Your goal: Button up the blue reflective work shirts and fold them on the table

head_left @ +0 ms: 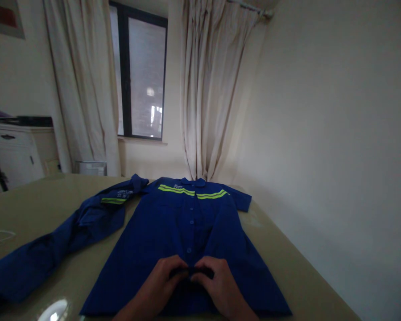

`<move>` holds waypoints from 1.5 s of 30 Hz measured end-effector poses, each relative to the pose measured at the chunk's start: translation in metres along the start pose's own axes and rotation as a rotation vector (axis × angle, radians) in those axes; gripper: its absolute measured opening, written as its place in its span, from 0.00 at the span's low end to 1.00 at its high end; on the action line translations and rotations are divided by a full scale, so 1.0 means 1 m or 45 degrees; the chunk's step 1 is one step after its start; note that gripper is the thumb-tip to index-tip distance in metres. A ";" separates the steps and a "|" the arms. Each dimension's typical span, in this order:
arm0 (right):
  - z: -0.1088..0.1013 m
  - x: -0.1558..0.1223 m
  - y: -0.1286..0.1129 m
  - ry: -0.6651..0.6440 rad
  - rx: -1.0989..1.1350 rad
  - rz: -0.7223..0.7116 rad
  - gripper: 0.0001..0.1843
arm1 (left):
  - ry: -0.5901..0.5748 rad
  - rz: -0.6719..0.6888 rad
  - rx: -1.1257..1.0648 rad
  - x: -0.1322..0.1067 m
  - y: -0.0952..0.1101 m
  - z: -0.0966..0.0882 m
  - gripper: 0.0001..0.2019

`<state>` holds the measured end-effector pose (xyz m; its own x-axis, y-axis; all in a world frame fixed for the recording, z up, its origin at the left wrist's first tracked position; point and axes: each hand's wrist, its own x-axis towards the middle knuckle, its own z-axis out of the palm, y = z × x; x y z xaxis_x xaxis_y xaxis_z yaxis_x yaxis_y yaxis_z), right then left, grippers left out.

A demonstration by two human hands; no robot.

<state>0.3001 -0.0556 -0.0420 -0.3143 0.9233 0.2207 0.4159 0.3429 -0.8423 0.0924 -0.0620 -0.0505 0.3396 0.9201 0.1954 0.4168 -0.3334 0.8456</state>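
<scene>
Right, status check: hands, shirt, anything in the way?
Left hand and right hand both pinching the blue shirt at its button line. Shirt flat on table. Second blue garment beside it, apart.

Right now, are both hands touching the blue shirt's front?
Touching: the head view shows left hand and right hand pinching the blue shirt at its button placket.

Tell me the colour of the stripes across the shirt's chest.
Fluorescent yellow-green stripes on the dark blue cloth work shirt; head view.
</scene>
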 end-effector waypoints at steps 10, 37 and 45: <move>-0.002 -0.003 -0.013 -0.066 0.013 -0.130 0.03 | -0.111 -0.037 -0.106 0.003 -0.003 -0.002 0.12; 0.009 0.001 0.008 -0.085 0.470 0.206 0.16 | 0.301 0.873 1.085 -0.002 0.009 -0.001 0.03; -0.012 0.009 0.012 -0.245 0.421 0.251 0.29 | -0.034 0.490 0.475 -0.013 0.017 -0.002 0.11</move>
<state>0.3125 -0.0411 -0.0437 -0.4223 0.9060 -0.0295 0.1978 0.0603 -0.9784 0.0936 -0.0792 -0.0379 0.5462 0.7130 0.4396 0.5278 -0.7005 0.4804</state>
